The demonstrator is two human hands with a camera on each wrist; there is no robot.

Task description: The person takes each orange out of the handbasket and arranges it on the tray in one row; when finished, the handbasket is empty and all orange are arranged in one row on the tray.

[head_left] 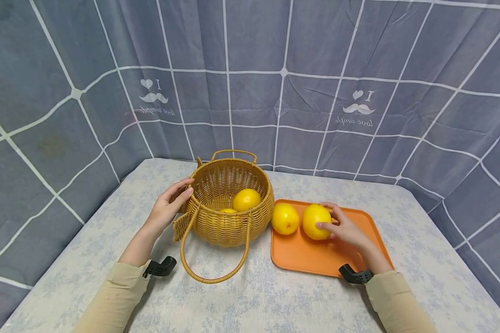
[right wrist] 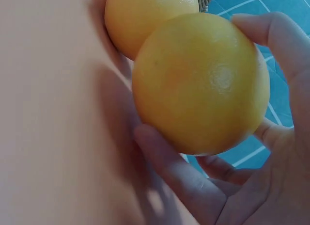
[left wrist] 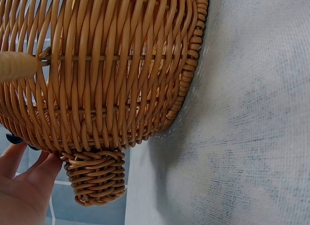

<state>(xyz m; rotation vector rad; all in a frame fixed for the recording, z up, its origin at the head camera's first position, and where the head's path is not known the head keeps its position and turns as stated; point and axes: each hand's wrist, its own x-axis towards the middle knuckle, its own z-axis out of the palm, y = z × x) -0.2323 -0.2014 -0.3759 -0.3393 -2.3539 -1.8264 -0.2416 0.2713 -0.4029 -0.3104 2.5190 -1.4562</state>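
A wicker basket (head_left: 260,215) with a round opening stands left of an orange tray (head_left: 306,256). My left hand (head_left: 166,208) grips the basket's left rim, thumb and fingers on either side of it. On the tray's side, my right hand (head_left: 346,229) holds an orange (head_left: 315,222) between thumb and fingers; in the right wrist view this orange (right wrist: 201,84) fills the grasp, its shadow falling on the tray. Just left of it, a second orange (head_left: 285,219) lies by the basket wall. Inside the basket, one orange (head_left: 246,200) shows well, another (head_left: 228,211) mostly hidden by the rim.
One basket handle (head_left: 214,280) hangs down toward the front of the table; the other handle (head_left: 234,151) stands up at the back. A pale patterned cloth (head_left: 150,305) covers the table. Behind hangs a grey-blue curtain (head_left: 254,101) with white lines.
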